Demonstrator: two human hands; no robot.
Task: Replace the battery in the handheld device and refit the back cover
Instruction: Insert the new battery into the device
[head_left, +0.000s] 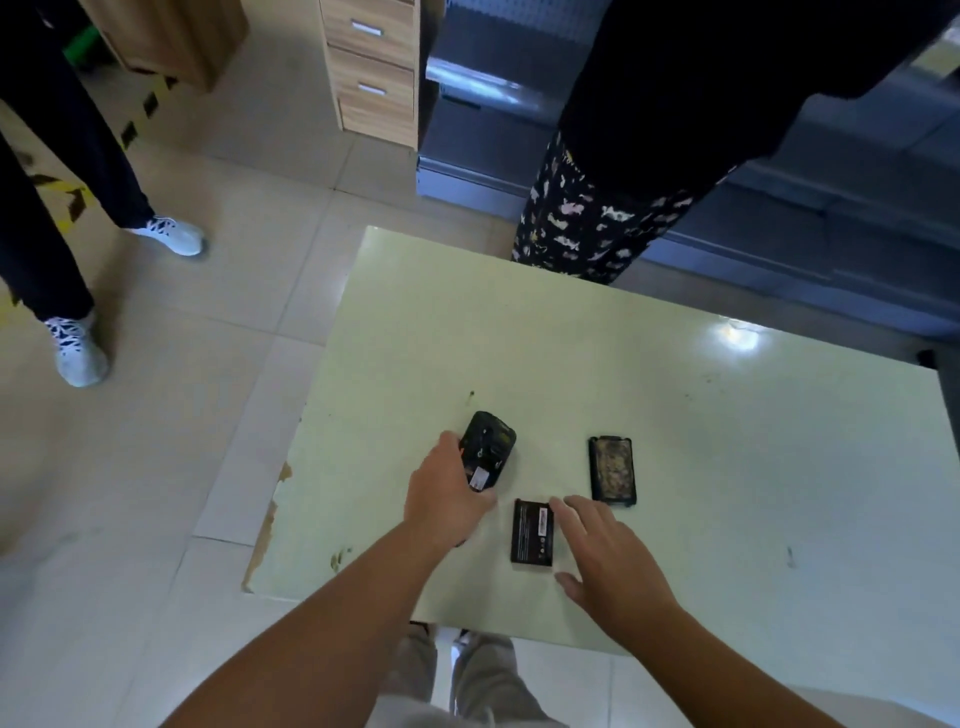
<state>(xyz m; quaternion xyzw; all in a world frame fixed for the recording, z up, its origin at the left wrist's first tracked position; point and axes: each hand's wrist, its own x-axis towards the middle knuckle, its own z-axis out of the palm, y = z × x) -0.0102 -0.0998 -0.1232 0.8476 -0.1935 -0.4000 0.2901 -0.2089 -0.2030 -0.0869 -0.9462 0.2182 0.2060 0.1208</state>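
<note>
Three parts on the pale green counter (675, 415): battery (533, 532) flat near centre, open-backed handheld device (488, 447) just left and farther, back cover (613, 470) to the right. Best pinch the battery by its long edges, contacts facing the bay. Left hand (447, 499) grasps the device's near end; right hand (608, 556) hovers spread, released, fingertips at the battery's right edge.

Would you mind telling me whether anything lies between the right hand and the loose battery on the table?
Nothing visible does. The right hand hovers open just right of the battery, fingertips at its edge. The back cover lies farther away, clear of it, and the left hand holds the handheld device to the left.
</note>
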